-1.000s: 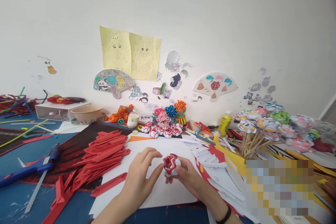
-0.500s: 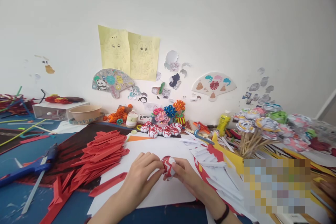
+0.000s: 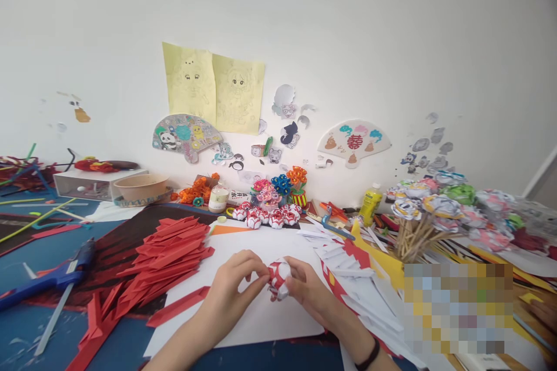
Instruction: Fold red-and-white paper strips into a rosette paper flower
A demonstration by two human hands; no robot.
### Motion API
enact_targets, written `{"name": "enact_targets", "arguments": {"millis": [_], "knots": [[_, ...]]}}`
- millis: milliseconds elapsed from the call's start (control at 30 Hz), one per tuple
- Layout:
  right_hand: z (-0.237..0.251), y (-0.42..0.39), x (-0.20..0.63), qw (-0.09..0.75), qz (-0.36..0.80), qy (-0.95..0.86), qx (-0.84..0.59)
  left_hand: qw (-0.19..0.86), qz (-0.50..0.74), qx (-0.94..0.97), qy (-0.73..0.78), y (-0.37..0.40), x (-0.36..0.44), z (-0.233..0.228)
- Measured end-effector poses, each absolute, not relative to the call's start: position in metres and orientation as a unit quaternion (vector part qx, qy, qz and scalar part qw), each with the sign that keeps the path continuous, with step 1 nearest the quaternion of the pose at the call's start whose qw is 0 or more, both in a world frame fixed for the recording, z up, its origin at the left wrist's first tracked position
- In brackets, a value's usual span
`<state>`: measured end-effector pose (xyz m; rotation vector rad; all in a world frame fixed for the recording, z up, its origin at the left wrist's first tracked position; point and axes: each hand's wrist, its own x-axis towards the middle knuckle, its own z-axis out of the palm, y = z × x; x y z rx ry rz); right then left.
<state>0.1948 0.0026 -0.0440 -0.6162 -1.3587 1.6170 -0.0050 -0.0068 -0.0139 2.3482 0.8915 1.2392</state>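
Between my two hands is a red-and-white woven paper ball (image 3: 279,278), held above a white sheet (image 3: 261,324). My left hand (image 3: 241,281) pinches at the ball's left side with thumb and forefinger. Fingers of my right hand (image 3: 307,287) wrap round the ball's right side, and its underside is partly hidden. Folded red paper strips (image 3: 174,255) lie heaped left of my hands. On the right lie folded white paper strips (image 3: 348,269). Several finished red-and-white paper balls (image 3: 276,217) sit at the sheet's far edge.
A blue glue gun (image 3: 73,272) lies at the left. Behind stand a glue jar (image 3: 219,197), a beige bowl (image 3: 141,185) and a yellow bottle (image 3: 371,204). Paper flowers on sticks (image 3: 413,237) stand at the right. Part of another person's hand (image 3: 543,310) shows at the right edge.
The ball has turned in my hands, so a different red-and-white face shows. My left fingers have shifted slightly along its left side.
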Motion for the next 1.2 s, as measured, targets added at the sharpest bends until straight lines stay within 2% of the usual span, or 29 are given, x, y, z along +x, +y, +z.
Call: {"name": "enact_targets", "arguments": {"millis": [267,400,500,700,767,1200], "knots": [[-0.044,0.003,0.192,0.434,0.636,-0.580,-0.267,0.019,0.440,0.843,0.310,-0.006,-0.005,-0.026],[-0.042,0.002,0.190,0.430,0.632,-0.579,-0.281,-0.015,0.433,0.846,0.310,-0.004,-0.005,-0.031],[-0.043,0.003,0.190,0.431,0.631,-0.583,-0.274,0.020,0.445,0.840,0.311,-0.005,-0.004,-0.028],[-0.046,0.004,0.195,0.435,0.630,-0.590,-0.259,0.226,0.439,0.790,0.365,-0.006,-0.006,-0.009],[-0.045,0.003,0.196,0.433,0.631,-0.590,-0.257,0.266,0.433,0.778,0.369,-0.006,-0.006,-0.006],[-0.043,0.002,0.197,0.426,0.628,-0.596,-0.262,0.298,0.433,0.781,0.338,-0.006,-0.007,-0.002]]}}
